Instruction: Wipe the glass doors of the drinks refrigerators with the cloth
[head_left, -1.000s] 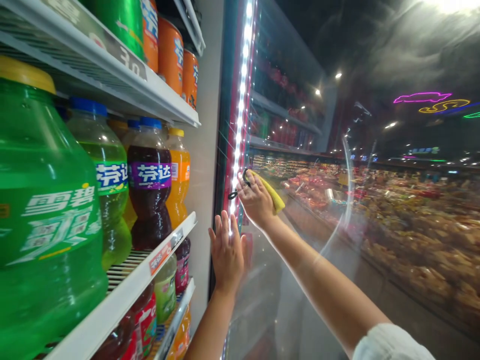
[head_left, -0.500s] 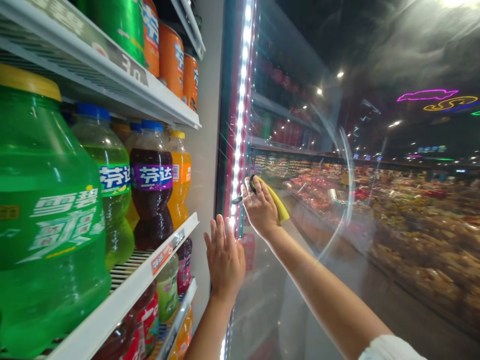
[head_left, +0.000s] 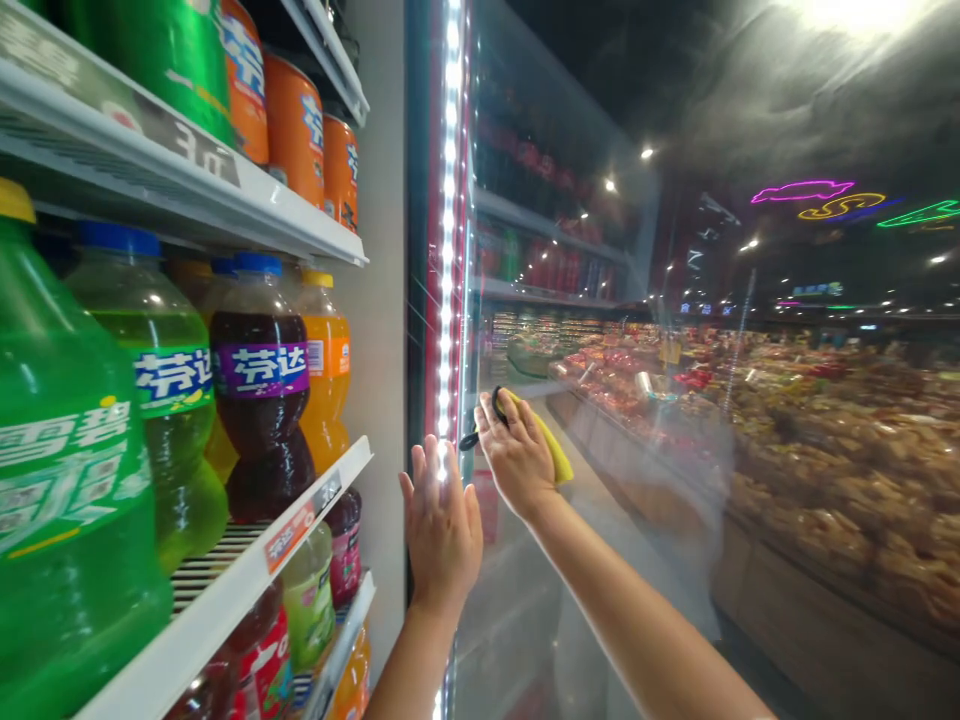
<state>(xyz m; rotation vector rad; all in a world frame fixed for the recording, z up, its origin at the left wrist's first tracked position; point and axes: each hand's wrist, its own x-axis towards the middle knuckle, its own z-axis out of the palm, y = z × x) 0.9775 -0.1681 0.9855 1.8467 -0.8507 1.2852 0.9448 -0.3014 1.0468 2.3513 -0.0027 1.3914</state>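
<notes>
My right hand (head_left: 517, 455) presses a yellow cloth (head_left: 553, 452) against the glass door (head_left: 600, 590), close beside the lit edge. A black loop (head_left: 498, 402) shows at its fingers. Lower and to the left, my left hand (head_left: 441, 540) rests upright with fingers stretched at the LED strip (head_left: 448, 230) along the door's edge; nothing is in it. Much of the cloth is hidden under the right hand.
At the left, cooler shelves (head_left: 225, 620) hold a large green bottle (head_left: 67, 480), a dark purple bottle (head_left: 261, 390), an orange bottle (head_left: 324, 360) and orange cans (head_left: 294, 125). Behind the glass stands a long display of packaged goods (head_left: 840, 490).
The view has turned right, so the shelves sit further left. My right hand and the cloth have moved down the glass. A curved streak on the glass no longer shows.
</notes>
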